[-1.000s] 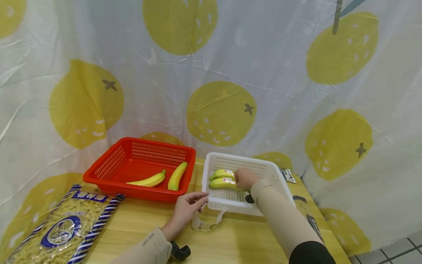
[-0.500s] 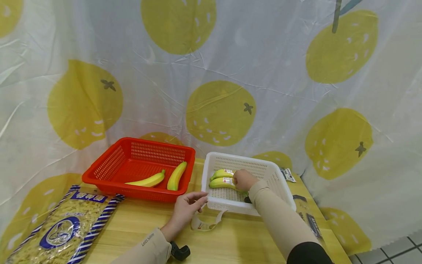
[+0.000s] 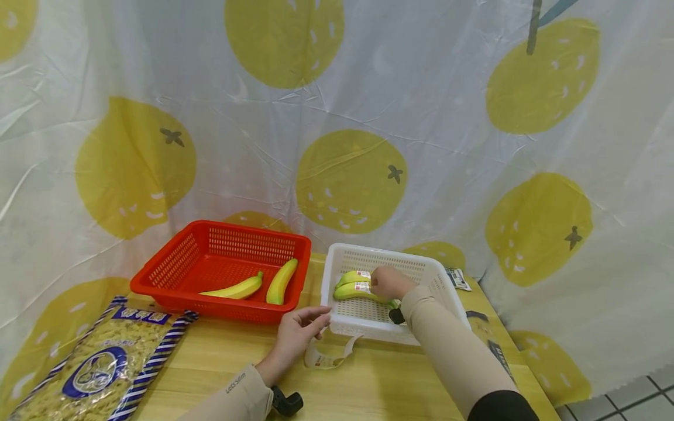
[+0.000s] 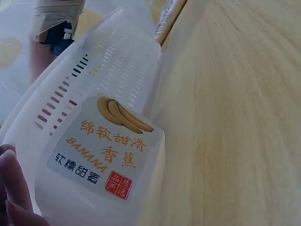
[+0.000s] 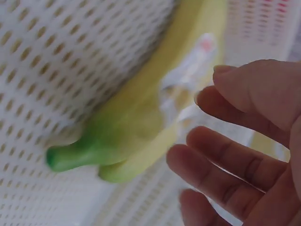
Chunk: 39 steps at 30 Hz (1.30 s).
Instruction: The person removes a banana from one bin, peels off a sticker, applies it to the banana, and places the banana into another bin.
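My left hand (image 3: 296,338) pinches a curling strip of banana labels (image 3: 325,356) beside the near left corner of the white basket (image 3: 368,332). In the left wrist view, the strip's printed label (image 4: 106,148) shows a bunch of bananas. My right hand (image 3: 391,283) is inside the white basket, over two bananas lying side by side. The front banana (image 3: 350,292) and the back banana (image 3: 344,278) each bear a white label. In the right wrist view, my loosely bent fingers (image 5: 225,174) are beside a slightly wrinkled label (image 5: 188,70), holding nothing visible.
A red basket (image 3: 174,297) stands to the left with two unlabelled bananas, one being a curved banana (image 3: 281,283). A bag of pasta (image 3: 100,362) lies at the front left. Flat packets, including one printed packet (image 3: 458,279), lie right of the white basket. A lemon-print curtain (image 3: 442,193) hangs behind.
My right hand has shifted slightly left over the labelled bananas. The left hand and its label strip stay almost still.
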Each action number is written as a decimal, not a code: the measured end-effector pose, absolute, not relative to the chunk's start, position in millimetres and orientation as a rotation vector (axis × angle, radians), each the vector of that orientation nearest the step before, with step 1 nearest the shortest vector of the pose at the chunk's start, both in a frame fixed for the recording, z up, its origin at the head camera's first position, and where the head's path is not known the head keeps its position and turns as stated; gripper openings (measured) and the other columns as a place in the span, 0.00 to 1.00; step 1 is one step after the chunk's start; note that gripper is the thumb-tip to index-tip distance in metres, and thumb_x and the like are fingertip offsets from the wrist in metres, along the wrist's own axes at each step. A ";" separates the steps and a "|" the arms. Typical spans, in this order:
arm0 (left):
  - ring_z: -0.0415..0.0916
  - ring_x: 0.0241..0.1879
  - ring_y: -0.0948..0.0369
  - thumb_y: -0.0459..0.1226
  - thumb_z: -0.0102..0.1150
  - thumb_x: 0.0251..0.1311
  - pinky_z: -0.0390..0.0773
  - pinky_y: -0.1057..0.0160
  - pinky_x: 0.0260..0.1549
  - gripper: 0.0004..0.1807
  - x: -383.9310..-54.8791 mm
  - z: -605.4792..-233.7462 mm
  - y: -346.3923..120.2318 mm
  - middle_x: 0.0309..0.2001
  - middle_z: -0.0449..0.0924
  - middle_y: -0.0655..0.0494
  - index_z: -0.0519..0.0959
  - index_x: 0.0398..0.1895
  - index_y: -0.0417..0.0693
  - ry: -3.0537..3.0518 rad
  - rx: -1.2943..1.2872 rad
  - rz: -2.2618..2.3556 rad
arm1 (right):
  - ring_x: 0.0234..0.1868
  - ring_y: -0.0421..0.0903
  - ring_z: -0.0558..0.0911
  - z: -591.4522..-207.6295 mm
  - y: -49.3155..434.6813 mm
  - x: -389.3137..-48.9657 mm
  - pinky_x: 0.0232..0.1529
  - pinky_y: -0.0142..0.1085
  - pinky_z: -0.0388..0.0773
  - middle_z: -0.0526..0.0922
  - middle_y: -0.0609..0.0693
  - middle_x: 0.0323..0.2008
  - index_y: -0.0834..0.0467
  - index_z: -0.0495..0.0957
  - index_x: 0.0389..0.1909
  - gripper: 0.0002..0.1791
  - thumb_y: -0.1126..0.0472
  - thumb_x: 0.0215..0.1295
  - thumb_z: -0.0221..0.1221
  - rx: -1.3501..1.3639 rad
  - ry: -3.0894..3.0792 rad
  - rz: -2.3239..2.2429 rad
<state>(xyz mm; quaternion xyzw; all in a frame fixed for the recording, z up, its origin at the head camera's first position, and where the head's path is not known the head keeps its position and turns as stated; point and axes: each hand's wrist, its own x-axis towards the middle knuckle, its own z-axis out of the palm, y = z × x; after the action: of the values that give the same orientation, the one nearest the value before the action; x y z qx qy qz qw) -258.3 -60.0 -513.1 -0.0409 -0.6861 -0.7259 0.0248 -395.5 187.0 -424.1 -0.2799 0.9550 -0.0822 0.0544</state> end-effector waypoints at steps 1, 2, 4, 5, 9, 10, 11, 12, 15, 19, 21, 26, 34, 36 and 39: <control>0.80 0.29 0.57 0.40 0.72 0.63 0.83 0.66 0.31 0.16 -258.3 -513.1 -59.6 0.39 0.89 0.48 0.88 0.52 0.46 -2.120 -0.130 -2.244 | 0.19 0.39 0.61 -419.3 183.9 -393.0 0.25 0.34 0.61 0.65 0.42 0.16 0.53 0.71 0.15 0.19 0.66 0.67 0.60 -0.847 2.911 -0.290; 0.80 0.29 0.57 0.40 0.72 0.63 0.83 0.66 0.31 0.16 -258.2 -513.1 -59.3 0.39 0.89 0.47 0.88 0.52 0.46 -2.117 -0.133 -2.242 | 0.19 0.39 0.63 -414.8 180.3 -390.4 0.26 0.34 0.64 0.68 0.42 0.17 0.55 0.74 0.18 0.17 0.65 0.69 0.60 -0.848 2.920 -0.347; 0.79 0.29 0.58 0.40 0.72 0.63 0.83 0.67 0.31 0.15 -258.1 -513.3 -58.7 0.39 0.89 0.45 0.88 0.51 0.46 -2.112 -0.138 -2.235 | 0.23 0.39 0.71 -406.1 170.6 -383.7 0.30 0.36 0.71 0.76 0.42 0.22 0.55 0.81 0.25 0.12 0.62 0.70 0.60 -0.886 2.962 -0.433; 0.78 0.28 0.59 0.39 0.72 0.62 0.82 0.67 0.30 0.15 -257.9 -513.3 -58.5 0.39 0.89 0.44 0.88 0.51 0.46 -2.109 -0.142 -2.231 | 0.26 0.40 0.75 -402.2 164.8 -379.1 0.33 0.37 0.75 0.80 0.43 0.25 0.56 0.83 0.29 0.10 0.62 0.71 0.60 -0.906 2.975 -0.492; 0.74 0.24 0.62 0.39 0.71 0.64 0.79 0.68 0.26 0.15 -255.7 -512.5 -58.1 0.36 0.87 0.42 0.87 0.51 0.43 -2.068 -0.196 -2.206 | 0.34 0.40 0.82 -397.7 142.2 -357.9 0.41 0.40 0.81 0.87 0.44 0.34 0.53 0.87 0.37 0.08 0.59 0.73 0.60 -0.995 3.052 -0.687; 0.73 0.22 0.62 0.39 0.70 0.65 0.78 0.68 0.24 0.14 -254.0 -511.4 -58.2 0.33 0.85 0.43 0.87 0.50 0.42 -2.046 -0.229 -2.190 | 0.34 0.39 0.82 -399.4 137.1 -352.6 0.41 0.38 0.81 0.88 0.44 0.35 0.53 0.87 0.37 0.07 0.59 0.73 0.61 -1.002 3.065 -0.748; 0.73 0.21 0.63 0.38 0.69 0.66 0.78 0.68 0.23 0.13 -252.1 -509.8 -58.6 0.31 0.84 0.44 0.87 0.49 0.41 -2.024 -0.264 -2.169 | 0.31 0.38 0.80 -401.3 132.2 -347.2 0.38 0.37 0.80 0.88 0.44 0.36 0.52 0.87 0.37 0.07 0.58 0.73 0.61 -1.006 3.068 -0.825; 0.72 0.19 0.63 0.38 0.68 0.67 0.78 0.67 0.21 0.12 -249.9 -507.7 -59.2 0.29 0.83 0.45 0.87 0.48 0.39 -1.994 -0.306 -2.146 | 0.26 0.37 0.78 -403.9 127.4 -342.3 0.33 0.35 0.78 0.88 0.44 0.35 0.52 0.88 0.37 0.07 0.58 0.73 0.62 -1.011 3.070 -0.907; 0.72 0.16 0.62 0.34 0.63 0.70 0.79 0.65 0.18 0.08 -244.6 -497.1 -65.0 0.24 0.79 0.48 0.86 0.44 0.38 -1.888 -0.463 -2.031 | 0.17 0.34 0.67 -412.1 112.4 -328.4 0.21 0.31 0.69 0.89 0.46 0.34 0.54 0.88 0.37 0.06 0.60 0.71 0.63 -1.039 3.060 -1.158; 0.72 0.15 0.60 0.29 0.59 0.72 0.78 0.63 0.16 0.06 -243.6 -472.7 -82.8 0.24 0.79 0.46 0.85 0.41 0.39 -1.837 -0.595 -1.871 | 0.11 0.33 0.59 -423.6 92.0 -311.3 0.15 0.28 0.62 0.89 0.48 0.34 0.56 0.88 0.37 0.06 0.61 0.70 0.64 -1.058 3.035 -1.371; 0.72 0.16 0.60 0.30 0.59 0.72 0.78 0.62 0.16 0.06 -247.1 -457.3 -95.8 0.26 0.81 0.47 0.85 0.41 0.40 -1.867 -0.594 -1.828 | 0.12 0.34 0.62 -429.3 81.9 -303.7 0.17 0.28 0.65 0.89 0.48 0.35 0.56 0.88 0.37 0.06 0.60 0.70 0.64 -1.043 3.048 -1.406; 0.74 0.21 0.58 0.43 0.62 0.72 0.78 0.62 0.20 0.13 -268.8 -418.9 -138.6 0.31 0.84 0.53 0.86 0.45 0.42 -2.035 -0.386 -1.802 | 0.26 0.41 0.81 -441.7 56.4 -288.7 0.30 0.30 0.77 0.89 0.47 0.36 0.54 0.89 0.37 0.05 0.58 0.69 0.66 -1.074 3.176 -1.340; 0.78 0.32 0.56 0.53 0.62 0.70 0.81 0.62 0.35 0.22 -317.6 -391.6 -204.7 0.42 0.83 0.58 0.83 0.55 0.47 -2.345 -0.063 -1.647 | 0.35 0.36 0.87 -461.6 31.2 -278.6 0.33 0.23 0.79 0.89 0.40 0.39 0.50 0.91 0.37 0.05 0.54 0.63 0.71 -1.304 3.467 -0.872; 0.79 0.33 0.56 0.53 0.61 0.71 0.81 0.62 0.38 0.23 -327.4 -395.1 -215.2 0.41 0.83 0.58 0.82 0.57 0.46 -2.424 -0.024 -1.586 | 0.34 0.36 0.87 -464.4 28.4 -277.8 0.33 0.23 0.79 0.89 0.40 0.40 0.49 0.92 0.37 0.07 0.51 0.62 0.72 -1.345 3.484 -0.793; 0.78 0.33 0.56 0.52 0.59 0.72 0.79 0.60 0.40 0.24 -339.0 -404.6 -227.4 0.37 0.83 0.54 0.82 0.58 0.43 -2.515 0.042 -1.498 | 0.32 0.38 0.86 -466.9 25.6 -276.3 0.33 0.24 0.79 0.89 0.42 0.41 0.50 0.92 0.37 0.12 0.47 0.60 0.74 -1.378 3.477 -0.756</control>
<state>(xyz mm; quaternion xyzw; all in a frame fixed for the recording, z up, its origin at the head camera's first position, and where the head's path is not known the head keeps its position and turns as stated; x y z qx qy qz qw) -339.0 -227.4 -404.6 0.0144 -0.8542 -0.5087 0.1066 -276.3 25.6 -466.9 -0.3408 0.8600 -0.1870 -0.3305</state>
